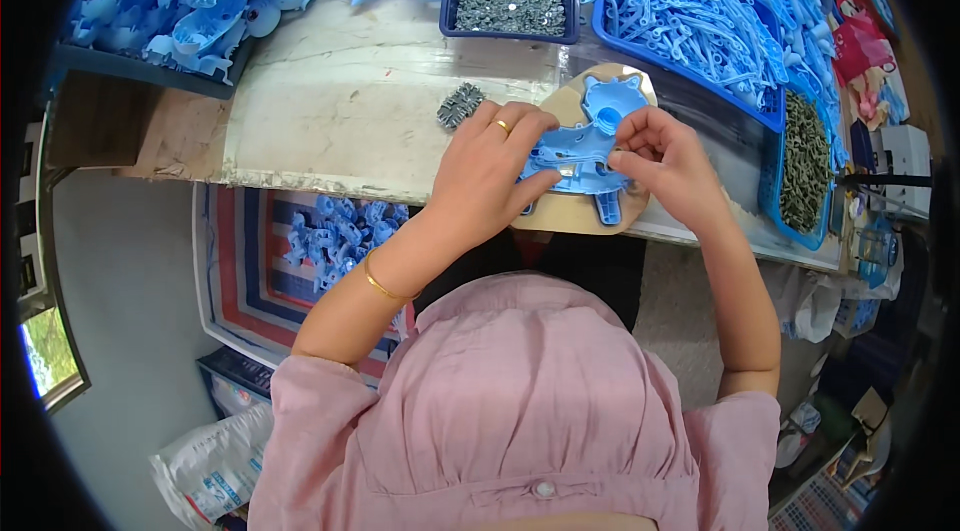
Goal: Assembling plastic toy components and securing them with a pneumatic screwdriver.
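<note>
A light blue animal-shaped plastic toy shell [585,143] lies hollow side up on a tan board [560,216] at the table's front edge. A thin light blue strip [583,158] runs across its body. My left hand [490,156] holds the shell's left end, thumb on the near side and fingers on the far side. Over the shell's right end, my right hand [668,163] has thumb and fingertips pinched together. Whatever they hold is too small or hidden to make out. Just beyond my left hand sits a little pile of small metal parts [461,106].
A dark blue tray [450,16] of small metal pieces stands at the back. A blue basket [690,81] of thin plastic parts and a basket [770,193] of dark screws are on the right. Shells [215,26] heap up far left. Below, a striped container [235,281] holds blue parts.
</note>
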Demonstrator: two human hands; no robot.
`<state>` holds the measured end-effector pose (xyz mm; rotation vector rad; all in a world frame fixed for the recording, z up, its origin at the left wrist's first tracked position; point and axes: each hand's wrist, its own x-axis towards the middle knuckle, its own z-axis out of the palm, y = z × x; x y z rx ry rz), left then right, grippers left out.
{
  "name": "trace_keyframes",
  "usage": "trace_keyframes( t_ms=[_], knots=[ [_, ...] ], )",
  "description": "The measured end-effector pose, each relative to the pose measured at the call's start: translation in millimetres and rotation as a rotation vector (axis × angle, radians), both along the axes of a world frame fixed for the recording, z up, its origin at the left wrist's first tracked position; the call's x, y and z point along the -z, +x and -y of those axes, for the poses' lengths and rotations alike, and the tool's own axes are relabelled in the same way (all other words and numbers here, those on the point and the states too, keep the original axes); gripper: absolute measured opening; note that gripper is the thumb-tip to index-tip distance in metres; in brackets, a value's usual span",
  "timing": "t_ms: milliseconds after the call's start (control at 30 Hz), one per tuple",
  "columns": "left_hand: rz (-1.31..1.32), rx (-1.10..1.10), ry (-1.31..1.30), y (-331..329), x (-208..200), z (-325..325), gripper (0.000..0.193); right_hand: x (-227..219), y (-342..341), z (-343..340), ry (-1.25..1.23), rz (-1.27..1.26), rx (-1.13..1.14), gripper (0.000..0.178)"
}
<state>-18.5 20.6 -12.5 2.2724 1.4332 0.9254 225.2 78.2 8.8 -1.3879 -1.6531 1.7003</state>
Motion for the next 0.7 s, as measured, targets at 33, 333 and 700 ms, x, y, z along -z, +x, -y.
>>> trace_keyframes(
  t_ms=[33,333,700],
  knots=[
    [-0.009,-0.013,-0.008,1,1,0,0.047,1,0,-1,-0.003,-0.025,0.024,0.022],
    [0.010,-0.036,0.010,6,4,-8,0.033,3,0,-4,0.050,0.008,0.028,0.020],
    [-0.043,-0.052,-0.018,10,1,-8,0.028,-15,-9,-3,0.263,0.305,-0.174,0.019]
  ],
)
